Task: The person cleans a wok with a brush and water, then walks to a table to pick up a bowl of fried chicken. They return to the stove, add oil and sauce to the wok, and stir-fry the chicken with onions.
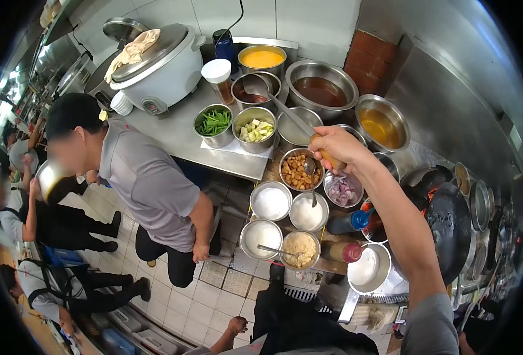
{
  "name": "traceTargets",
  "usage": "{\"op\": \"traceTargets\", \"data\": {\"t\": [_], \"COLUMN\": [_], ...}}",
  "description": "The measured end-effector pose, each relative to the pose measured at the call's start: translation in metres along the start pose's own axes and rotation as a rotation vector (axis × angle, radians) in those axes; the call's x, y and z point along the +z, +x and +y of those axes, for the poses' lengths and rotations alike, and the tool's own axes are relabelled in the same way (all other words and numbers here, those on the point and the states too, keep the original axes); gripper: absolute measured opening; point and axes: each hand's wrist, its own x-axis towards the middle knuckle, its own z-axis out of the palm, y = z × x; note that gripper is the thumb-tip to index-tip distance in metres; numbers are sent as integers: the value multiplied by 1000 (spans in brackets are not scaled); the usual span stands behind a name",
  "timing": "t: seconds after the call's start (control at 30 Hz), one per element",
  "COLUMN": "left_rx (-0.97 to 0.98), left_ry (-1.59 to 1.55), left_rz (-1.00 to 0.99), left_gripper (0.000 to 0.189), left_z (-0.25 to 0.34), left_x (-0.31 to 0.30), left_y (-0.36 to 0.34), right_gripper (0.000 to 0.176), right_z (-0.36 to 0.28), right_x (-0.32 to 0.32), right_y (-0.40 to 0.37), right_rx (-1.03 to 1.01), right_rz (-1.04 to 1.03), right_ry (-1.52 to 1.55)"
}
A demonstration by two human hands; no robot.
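My right hand point(339, 148) is closed around the wooden handle of a ladle point(291, 116). The ladle's bowl tips into a metal pot of dark sauce point(245, 94) at the back. Below my right hand are a bowl of browned cubes point(297, 171) with a spoon in it and a bowl of chopped purple onion point(341, 190). My left hand point(236, 325) hangs low near my legs, fingers loosely curled, with nothing visible in it. Closer to me sit bowls of white powder point(270, 202) and a bowl of minced pale stuff point(300, 248) with a spoon.
A wok point(449, 228) stands on the right with flame beside it. Pots of yellow liquid point(262, 57), green vegetables point(216, 121) and pale cubes point(254, 130) line the steel counter point(178, 133). A rice cooker point(155, 71) is behind. Co-workers point(149, 171) stand at left.
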Motion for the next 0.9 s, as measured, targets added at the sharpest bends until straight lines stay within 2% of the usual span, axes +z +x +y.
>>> {"op": "traceTargets", "data": {"t": [0.07,0.17,0.27,0.3,0.4,0.47,0.6,0.9], "left_rx": [24,73,181,229,407,609,739,1004], "left_ry": [-6,-75,-58,-13,54,86,-72,-234], "left_rz": [0,38,76,93,157,206,211,199], "left_gripper": [23,25,29,30,34,33,30,20], "left_z": [1,10,48,67,109,138,221,325], "left_x": [-1,-2,-11,-15,-33,-47,-58,-51], "left_y": [6,11,-7,-20,-39,-53,-127,-210], "right_gripper": [8,10,9,10,13,17,16,23], "right_z": [0,-9,2,4,10,16,20,24], "right_x": [0,5,-3,-2,7,10,11,15], "right_y": [7,4,14,13,-1,-8,-18,-25], "right_rx": [39,146,233,230,192,157,108,112], "right_rz": [-16,-59,-371,-439,-452,-444,-411,-294], "right_ry": [67,463,1031,1116,1303,1311,1197,1155]}}
